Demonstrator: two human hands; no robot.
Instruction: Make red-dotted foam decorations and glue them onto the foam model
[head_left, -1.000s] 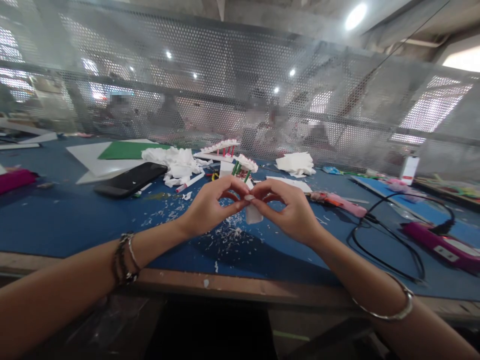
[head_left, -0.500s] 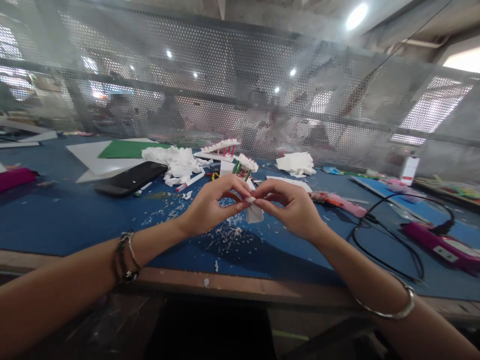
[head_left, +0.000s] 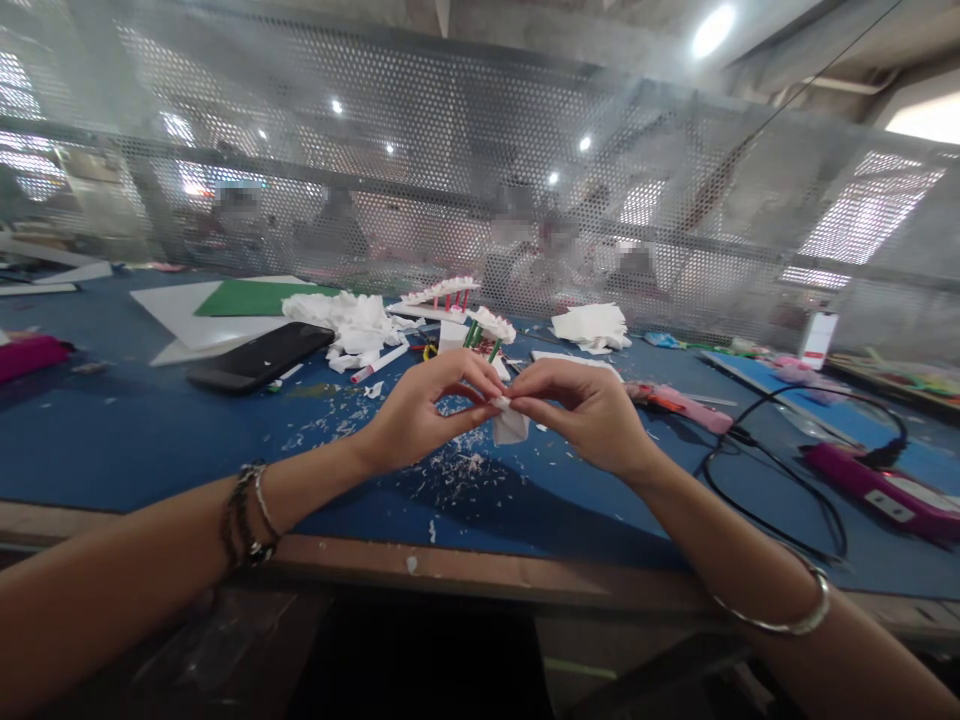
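Between the fingertips of both hands hangs a small piece of white tissue (head_left: 511, 426). My left hand (head_left: 427, 405) pinches its top from the left, thumb against fingers. From the right, my right hand (head_left: 589, 408) pinches the same top edge, so the two hands nearly touch. Whatever may lie inside the pinched part is hidden by the fingers. Below, small white and pinkish scraps (head_left: 465, 472) lie scattered on the blue table mat (head_left: 315, 510). Just behind the hands stand green sticks with white tops (head_left: 491, 328).
A black phone (head_left: 262, 358), crumpled tissue (head_left: 345, 320) and a green sheet (head_left: 247, 298) lie to the left. Folded tissue (head_left: 591, 327) sits behind. At right are a pink-handled tool (head_left: 697, 408), a black cable (head_left: 750, 505) and a purple power strip (head_left: 885, 495). A mesh screen (head_left: 450, 150) closes the back.
Both hands stay in nearly the same place, still pinching the tissue. Its hanging part has shifted very slightly to the right, and the fingertips have moved a little.
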